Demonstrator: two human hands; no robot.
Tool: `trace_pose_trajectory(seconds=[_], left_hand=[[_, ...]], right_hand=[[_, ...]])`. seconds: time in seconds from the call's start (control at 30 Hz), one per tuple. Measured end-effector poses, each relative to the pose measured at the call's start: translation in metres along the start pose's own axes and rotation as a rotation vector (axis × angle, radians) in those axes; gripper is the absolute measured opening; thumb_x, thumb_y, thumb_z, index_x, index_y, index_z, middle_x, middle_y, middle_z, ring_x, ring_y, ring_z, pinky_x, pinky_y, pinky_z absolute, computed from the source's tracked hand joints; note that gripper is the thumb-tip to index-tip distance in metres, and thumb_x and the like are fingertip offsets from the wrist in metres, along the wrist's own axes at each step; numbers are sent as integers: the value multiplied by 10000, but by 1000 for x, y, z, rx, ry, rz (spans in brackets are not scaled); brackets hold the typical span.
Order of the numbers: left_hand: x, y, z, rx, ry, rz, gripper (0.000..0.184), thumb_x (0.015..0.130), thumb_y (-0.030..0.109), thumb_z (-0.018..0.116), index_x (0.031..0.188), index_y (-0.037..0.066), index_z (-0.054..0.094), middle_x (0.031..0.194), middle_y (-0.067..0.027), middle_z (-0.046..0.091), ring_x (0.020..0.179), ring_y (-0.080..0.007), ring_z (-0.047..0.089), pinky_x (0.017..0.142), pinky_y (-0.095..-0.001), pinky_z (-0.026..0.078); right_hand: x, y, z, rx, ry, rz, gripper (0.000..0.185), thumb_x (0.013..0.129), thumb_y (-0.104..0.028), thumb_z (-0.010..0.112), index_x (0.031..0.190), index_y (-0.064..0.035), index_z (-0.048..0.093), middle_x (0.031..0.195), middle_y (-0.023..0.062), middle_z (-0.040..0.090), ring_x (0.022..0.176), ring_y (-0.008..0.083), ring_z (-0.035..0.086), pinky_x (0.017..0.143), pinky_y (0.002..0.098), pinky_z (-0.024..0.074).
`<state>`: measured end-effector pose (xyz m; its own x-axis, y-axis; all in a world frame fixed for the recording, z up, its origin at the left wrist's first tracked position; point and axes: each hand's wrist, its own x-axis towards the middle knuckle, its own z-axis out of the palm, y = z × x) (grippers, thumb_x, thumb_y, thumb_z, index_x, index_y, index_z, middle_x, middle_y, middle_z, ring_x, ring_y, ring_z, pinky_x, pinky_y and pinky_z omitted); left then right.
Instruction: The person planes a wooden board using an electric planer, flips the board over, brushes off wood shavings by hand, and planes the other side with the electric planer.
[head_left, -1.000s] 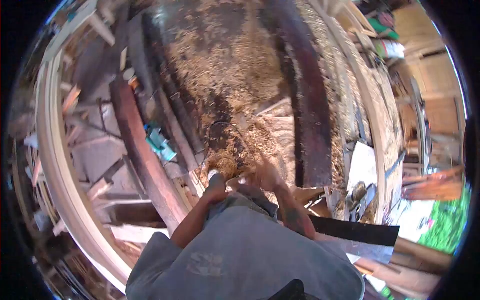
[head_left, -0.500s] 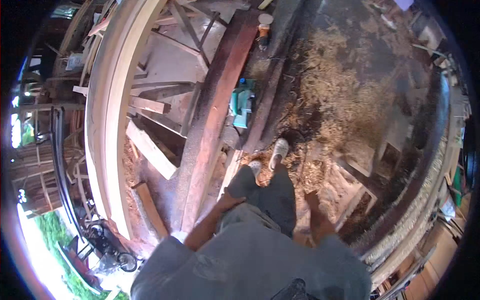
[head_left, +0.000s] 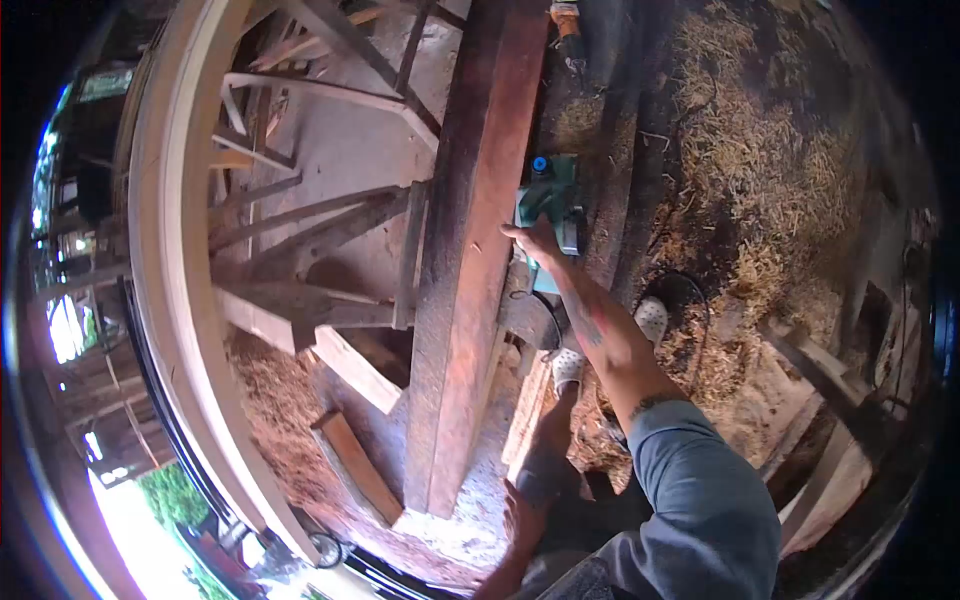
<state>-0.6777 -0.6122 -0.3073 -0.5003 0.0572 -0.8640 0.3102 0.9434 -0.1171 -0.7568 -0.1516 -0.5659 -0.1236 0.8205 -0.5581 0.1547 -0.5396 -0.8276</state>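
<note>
Overlapping the green tool, the right hand hides its grip; left hand unclear.

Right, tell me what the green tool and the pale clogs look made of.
The green tool: painted metal or hard plastic, judging by its smooth, even colour. The pale clogs: probably moulded foam or rubber, matt, with holes through the uppers.

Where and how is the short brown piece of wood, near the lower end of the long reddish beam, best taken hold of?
I would grip the short brown piece of wood around mid-length, from above, fingers across its narrow width. It lies low, much longer than wide, and both long edges look exposed. The left hand seems nearer.
</note>
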Motion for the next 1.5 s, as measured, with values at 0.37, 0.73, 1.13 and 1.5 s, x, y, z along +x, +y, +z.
trace_pose_trajectory(seconds=[0.37, 0.73, 1.13, 1.5], left_hand=[[32, -35, -4, -33, -31, 225, 1432, 658, 611, 846, 1566, 62, -116, 1513, -472, 107, 1395, -621, 217, 1139, -625, 268], [-12, 155, 2, 657, 14, 999, 1052, 733, 520, 799, 1538, 94, 272, 1602, -292, 145, 1409, -521, 288, 1169, -547, 241], [-192, 410, 79, 543, -768, 1648, 612, 846, 197, 678, 1413, 59, 493, 1038, -199, 710, 932, -393, 685, 795, -474, 552], [-255, 626, 112, 950, -569, 1753, 363, 901, 275, 552, 1204, 77, 580, 1224, -244, 608, 1246, -410, 524, 1036, -645, 321]], right_hand=[[-197, -66, -150, 259, 132, 32, 217, 752, -176, 802, 825, -76, 623, 576, -19, 533, 435, 97, 441, 406, 318, 312], [-466, -253, -378, 582, 691, 92, 147, 784, -93, 735, 814, -25, 608, 558, 36, 537, 394, 171, 497, 390, 316, 386], [-553, -423, -568, 481, 912, -425, 280, 812, -76, 689, 1066, 17, 618, 587, 60, 571, 425, 161, 518, 421, 311, 414], [-475, -491, -701, 278, 1038, -204, 252, 799, -205, 712, 932, 3, 663, 582, 77, 580, 438, 172, 533, 445, 304, 392]])
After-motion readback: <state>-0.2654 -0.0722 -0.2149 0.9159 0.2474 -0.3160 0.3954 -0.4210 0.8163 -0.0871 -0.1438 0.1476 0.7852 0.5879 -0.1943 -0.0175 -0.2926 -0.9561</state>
